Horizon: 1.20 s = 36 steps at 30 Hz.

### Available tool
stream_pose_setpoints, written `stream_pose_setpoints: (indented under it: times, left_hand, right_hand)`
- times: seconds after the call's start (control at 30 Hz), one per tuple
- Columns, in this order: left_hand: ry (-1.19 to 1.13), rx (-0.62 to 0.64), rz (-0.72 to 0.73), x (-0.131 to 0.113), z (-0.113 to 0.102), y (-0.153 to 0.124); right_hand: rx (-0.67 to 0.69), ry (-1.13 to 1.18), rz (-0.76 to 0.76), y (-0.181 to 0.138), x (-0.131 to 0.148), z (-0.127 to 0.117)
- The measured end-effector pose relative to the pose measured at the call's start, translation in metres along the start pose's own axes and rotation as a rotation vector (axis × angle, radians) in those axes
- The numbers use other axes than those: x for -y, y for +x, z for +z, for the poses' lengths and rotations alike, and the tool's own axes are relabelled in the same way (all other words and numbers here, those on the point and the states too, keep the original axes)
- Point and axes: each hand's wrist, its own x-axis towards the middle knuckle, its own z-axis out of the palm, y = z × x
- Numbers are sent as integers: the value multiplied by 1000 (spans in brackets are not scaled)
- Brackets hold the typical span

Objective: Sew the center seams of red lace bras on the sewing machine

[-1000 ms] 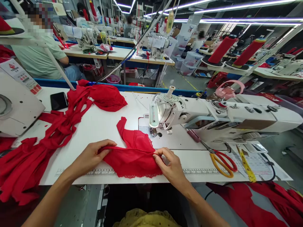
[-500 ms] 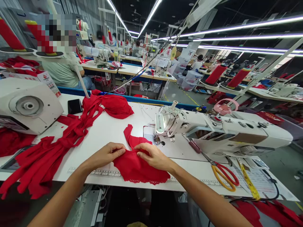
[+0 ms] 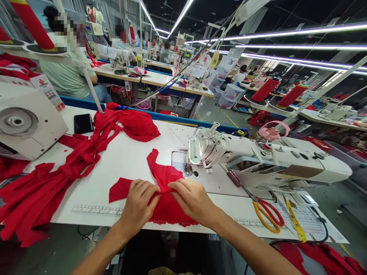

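Note:
A red lace-edged fabric piece [image 3: 162, 177] lies on the white table [image 3: 126, 156] just in front of the sewing machine's needle. My left hand [image 3: 140, 204] and my right hand [image 3: 192, 200] meet over its middle, fingers pinched on the cloth. A flat red flap sticks out to the left of my left hand. The white sewing machine [image 3: 258, 162] stands to the right, its head close to my right hand.
A long pile of red fabric [image 3: 63, 164] runs along the table's left side beside a black phone [image 3: 83, 123]. Scissors with red and yellow handles [image 3: 265, 214] and a yellow tape measure [image 3: 292, 219] lie at the right. A person in a pale shirt [image 3: 67, 72] sits behind.
My hands have come together at the fabric's middle from its two ends. My left hand has moved right, and a flat flap of cloth now shows to its left.

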Motion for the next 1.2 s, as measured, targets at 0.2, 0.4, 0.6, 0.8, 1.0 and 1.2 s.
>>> stream_pose_setpoints:
  times: [0.2, 0.4, 0.6, 0.8, 1.0, 1.2]
  left_hand:
    - [193, -231, 346, -2, 8, -10]
    - [177, -225, 404, -4, 10, -9]
    - [234, -219, 325, 0, 9, -16]
    - [247, -207, 232, 5, 0, -30]
    - [214, -213, 201, 1, -3, -32]
    - [268, -136, 158, -15, 7, -30]
  right_hand:
    - [-234, -133, -70, -29, -9, 9]
    - [-287, -137, -106, -40, -18, 15]
    - [-338, -198, -131, -44, -25, 12]
    - [-365, -195, -95, -51, -29, 8]
    - [-345, -182, -66, -53, -28, 11]
    - [-304, -171, -43, -51, -24, 9]
